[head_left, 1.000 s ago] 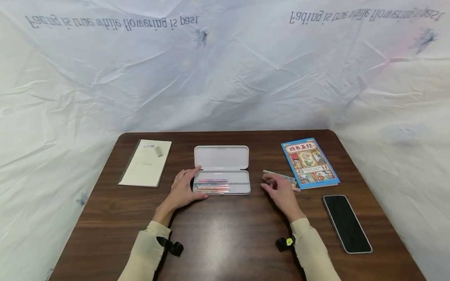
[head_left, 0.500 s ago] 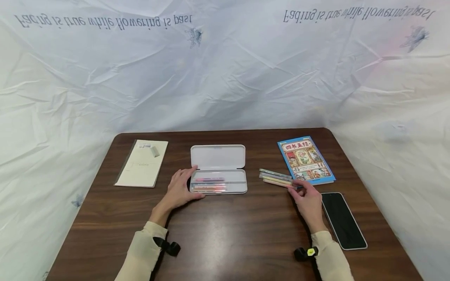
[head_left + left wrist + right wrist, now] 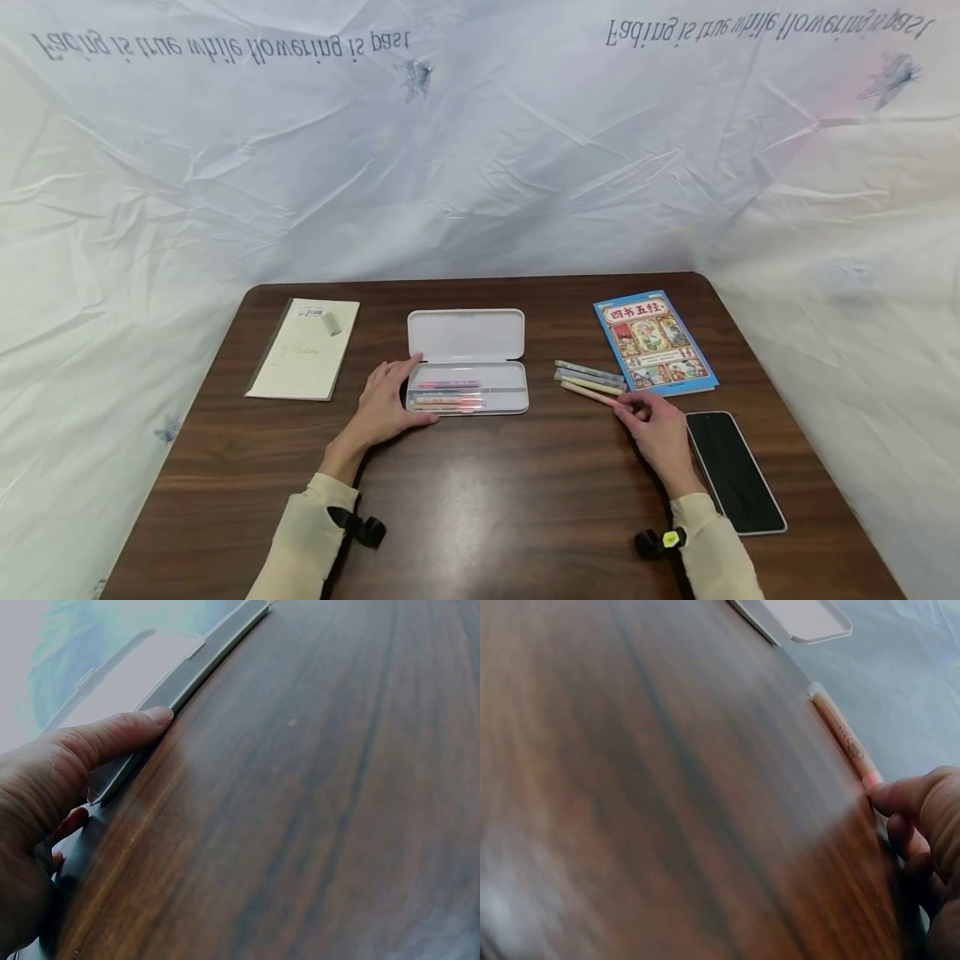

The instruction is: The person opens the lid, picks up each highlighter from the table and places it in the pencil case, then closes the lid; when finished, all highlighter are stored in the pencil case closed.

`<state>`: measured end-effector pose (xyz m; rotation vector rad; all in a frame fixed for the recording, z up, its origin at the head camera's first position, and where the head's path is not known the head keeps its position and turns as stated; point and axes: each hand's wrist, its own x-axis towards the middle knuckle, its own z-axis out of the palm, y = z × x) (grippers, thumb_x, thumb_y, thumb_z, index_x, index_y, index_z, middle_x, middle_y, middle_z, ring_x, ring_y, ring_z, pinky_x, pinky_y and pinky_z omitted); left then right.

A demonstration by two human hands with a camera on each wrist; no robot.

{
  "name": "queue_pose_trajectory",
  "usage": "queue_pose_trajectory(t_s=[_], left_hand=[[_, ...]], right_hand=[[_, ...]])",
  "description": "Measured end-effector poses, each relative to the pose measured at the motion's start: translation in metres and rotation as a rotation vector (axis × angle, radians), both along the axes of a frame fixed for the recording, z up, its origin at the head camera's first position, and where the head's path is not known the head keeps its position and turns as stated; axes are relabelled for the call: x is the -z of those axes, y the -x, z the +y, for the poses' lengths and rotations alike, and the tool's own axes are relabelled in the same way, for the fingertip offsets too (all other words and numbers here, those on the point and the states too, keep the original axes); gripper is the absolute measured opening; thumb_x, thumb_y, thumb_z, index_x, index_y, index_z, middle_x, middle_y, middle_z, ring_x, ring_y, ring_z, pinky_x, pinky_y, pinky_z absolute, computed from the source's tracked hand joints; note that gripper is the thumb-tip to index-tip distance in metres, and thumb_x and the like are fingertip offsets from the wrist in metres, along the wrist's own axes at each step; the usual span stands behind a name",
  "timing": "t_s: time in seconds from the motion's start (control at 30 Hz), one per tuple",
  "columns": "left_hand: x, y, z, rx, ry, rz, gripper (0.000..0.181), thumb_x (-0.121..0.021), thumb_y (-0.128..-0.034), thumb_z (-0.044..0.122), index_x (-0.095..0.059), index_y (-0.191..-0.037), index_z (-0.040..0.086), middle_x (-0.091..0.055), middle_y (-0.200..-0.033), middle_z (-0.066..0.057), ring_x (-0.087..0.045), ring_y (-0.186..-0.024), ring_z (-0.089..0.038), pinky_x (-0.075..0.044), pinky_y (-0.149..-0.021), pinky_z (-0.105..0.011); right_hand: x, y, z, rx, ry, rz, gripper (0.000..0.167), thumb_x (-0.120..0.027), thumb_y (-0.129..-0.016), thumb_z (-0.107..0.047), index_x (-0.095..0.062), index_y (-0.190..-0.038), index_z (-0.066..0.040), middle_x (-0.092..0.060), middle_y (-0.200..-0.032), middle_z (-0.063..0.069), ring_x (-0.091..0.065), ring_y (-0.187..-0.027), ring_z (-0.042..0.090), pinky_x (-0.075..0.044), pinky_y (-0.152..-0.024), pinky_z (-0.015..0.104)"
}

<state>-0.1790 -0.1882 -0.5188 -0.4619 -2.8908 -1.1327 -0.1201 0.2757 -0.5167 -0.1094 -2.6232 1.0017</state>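
Note:
My left hand grips the left end of an open white pencil case, thumb along its front edge and a finger at its back corner. In the left wrist view the thumb lies against the case's side. Several pens lie in the case's front tray. My right hand pinches the right end of a pale pink-orange pen, nearest of a small group on the table; in the right wrist view this pen shows a clear tip. Beside it lie yellow and grey pens.
A blue-bordered book lies behind the right hand, close to the pens. A phone is to that hand's right. On the left, a cream notebook carries a small grey-white block. A white sheet hangs behind the table.
My right hand has moved right from the pens' left ends to their right ends, and now pinches the pink-orange pen, which angles slightly away from the others. The left hand stays on the case.

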Motion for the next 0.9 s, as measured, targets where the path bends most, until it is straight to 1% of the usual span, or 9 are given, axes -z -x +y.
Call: queue_pose_trajectory(t_s=[0.07,0.17,0.3,0.43,0.53,0.67,0.9], left_hand=[[0.0,0.001,0.0,-0.001,0.005,0.002,0.112,-0.095,-0.0698,0.054,-0.042,-0.164,0.026,-0.053,-0.155,-0.01,-0.035,-0.148,-0.04,-0.027,-0.114,-0.071],[0.0,0.001,0.0,0.0,0.005,0.006,0.111,-0.095,-0.0695,0.054,-0.042,-0.163,0.025,-0.053,-0.155,-0.01,-0.033,-0.149,-0.042,-0.025,-0.115,-0.072],[0.0,0.001,0.0,-0.001,-0.003,0.006,0.112,-0.095,-0.0683,0.054,-0.043,-0.163,0.024,-0.054,-0.155,-0.01,-0.032,-0.15,-0.043,-0.023,-0.117,-0.072],[0.0,0.0,0.0,-0.006,-0.003,0.002,0.112,-0.095,-0.0677,0.053,-0.044,-0.163,0.024,-0.054,-0.155,-0.01,-0.031,-0.151,-0.043,-0.022,-0.118,-0.071],[-0.001,-0.001,-0.001,-0.005,0.003,0.002,0.112,-0.095,-0.068,0.053,-0.043,-0.163,0.024,-0.053,-0.155,-0.01,-0.031,-0.151,-0.043,-0.023,-0.118,-0.072],[-0.002,-0.001,0.0,0.001,0.008,0.005,0.111,-0.095,-0.0695,0.054,-0.043,-0.163,0.024,-0.053,-0.155,-0.011,-0.033,-0.149,-0.043,-0.025,-0.115,-0.073],[-0.002,-0.002,0.0,0.0,0.007,-0.002,0.111,-0.094,-0.0707,0.054,-0.041,-0.164,0.025,-0.052,-0.156,-0.011,-0.034,-0.148,-0.042,-0.028,-0.114,-0.073]], right_hand=[[0.0,0.001,0.001,-0.011,-0.004,-0.016,0.013,-0.086,-0.09,-0.015,-0.079,-0.099,-0.009,-0.07,-0.079,0.004,-0.055,-0.062,0.009,-0.042,-0.056,0.026],[-0.002,0.0,0.001,-0.021,0.003,-0.052,0.014,-0.085,-0.091,-0.019,-0.079,-0.1,-0.009,-0.066,-0.073,0.001,-0.053,-0.061,0.011,-0.041,-0.056,0.027],[-0.006,-0.002,0.0,-0.018,0.051,-0.106,0.021,-0.084,-0.093,-0.027,-0.08,-0.102,-0.009,-0.062,-0.07,0.001,-0.051,-0.061,0.013,-0.039,-0.056,0.027],[-0.008,0.0,-0.003,-0.01,0.096,-0.105,0.027,-0.084,-0.093,-0.035,-0.082,-0.102,-0.01,-0.063,-0.07,0.002,-0.05,-0.061,0.012,-0.038,-0.057,0.027],[-0.009,0.006,-0.009,-0.027,0.112,-0.083,0.026,-0.085,-0.091,-0.037,-0.083,-0.099,-0.012,-0.061,-0.068,0.001,-0.05,-0.06,0.011,-0.038,-0.057,0.026],[-0.012,0.015,-0.022,-0.077,0.144,-0.062,0.021,-0.086,-0.091,-0.033,-0.083,-0.098,-0.014,-0.06,-0.066,0.0,-0.049,-0.058,0.012,-0.039,-0.055,0.026],[-0.019,0.033,-0.051,-0.149,0.218,-0.066,0.019,-0.087,-0.09,-0.03,-0.083,-0.099,-0.013,-0.062,-0.065,0.002,-0.05,-0.056,0.013,-0.039,-0.052,0.026]])
